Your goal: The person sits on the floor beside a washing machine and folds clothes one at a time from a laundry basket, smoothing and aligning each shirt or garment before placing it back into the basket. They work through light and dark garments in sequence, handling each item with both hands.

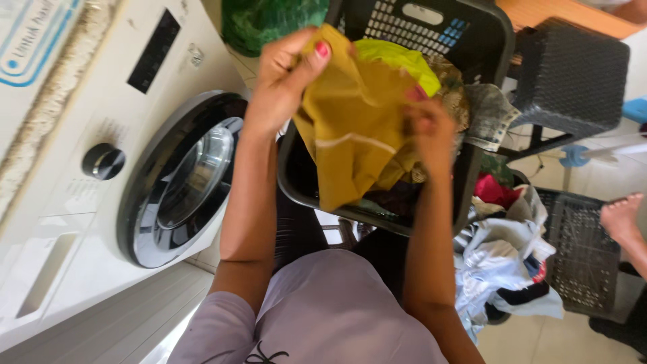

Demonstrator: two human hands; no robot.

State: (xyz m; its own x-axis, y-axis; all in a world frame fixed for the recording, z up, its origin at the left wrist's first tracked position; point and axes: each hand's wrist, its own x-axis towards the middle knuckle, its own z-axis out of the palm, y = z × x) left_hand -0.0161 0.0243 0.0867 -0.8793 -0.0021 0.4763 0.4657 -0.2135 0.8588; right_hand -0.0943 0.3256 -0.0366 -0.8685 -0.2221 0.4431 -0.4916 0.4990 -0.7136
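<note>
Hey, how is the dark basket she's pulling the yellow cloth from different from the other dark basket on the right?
The laundry basket under both hands sits raised and is piled with clothes, including the mustard cloth that the left hand and right hand hold. The side basket sits lower, near the floor, and its visible part is bare, with the clothes pile lying beside it. Both are dark perforated plastic.
</note>
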